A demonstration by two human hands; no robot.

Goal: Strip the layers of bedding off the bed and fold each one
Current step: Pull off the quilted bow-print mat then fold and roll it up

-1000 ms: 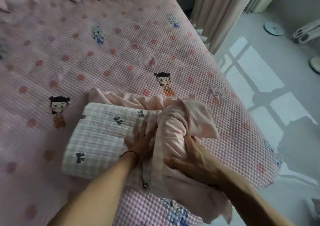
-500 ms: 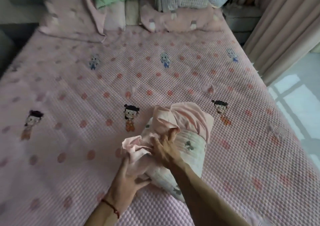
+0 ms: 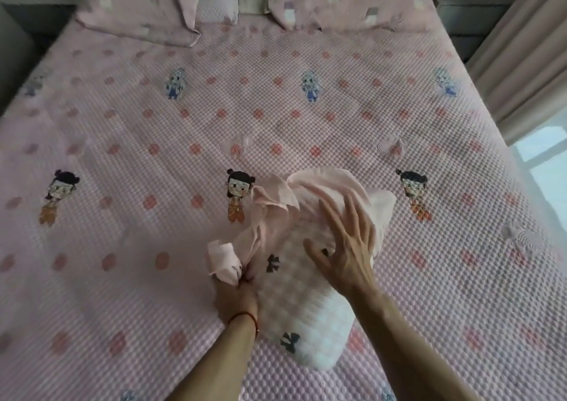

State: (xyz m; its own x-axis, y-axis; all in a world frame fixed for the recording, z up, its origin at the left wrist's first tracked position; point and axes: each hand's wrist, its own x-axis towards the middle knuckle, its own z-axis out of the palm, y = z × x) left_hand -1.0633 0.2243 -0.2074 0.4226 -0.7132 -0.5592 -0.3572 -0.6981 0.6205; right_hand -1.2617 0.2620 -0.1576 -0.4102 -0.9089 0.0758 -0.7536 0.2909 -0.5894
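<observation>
The bed (image 3: 306,118) fills the view, a pink bubble-textured cover (image 3: 122,247) with cartoon figures lying flat across it, so by my read that layer is not yet stripped. Pillows (image 3: 337,4) sit bunched at the head end, and a curtain (image 3: 521,47) hangs along the right edge, with bright floor just beyond it. Near the foot, right of centre, sits the folded quilt (image 3: 300,302), white gingham with dark bows, a loose pink lining (image 3: 276,204) spilling out of its far end. So one layer looks nearly bundled, but that ragged end needs tucking. The right hand (image 3: 346,244) lies across the top of the bundle, fingers spread and pressing it flat, gripping nothing. The left hand (image 3: 237,293) is at the bundle's left side, fingertips pinching a pink corner. There is plenty of flat bed to the left and beyond; the right edge is closer.
</observation>
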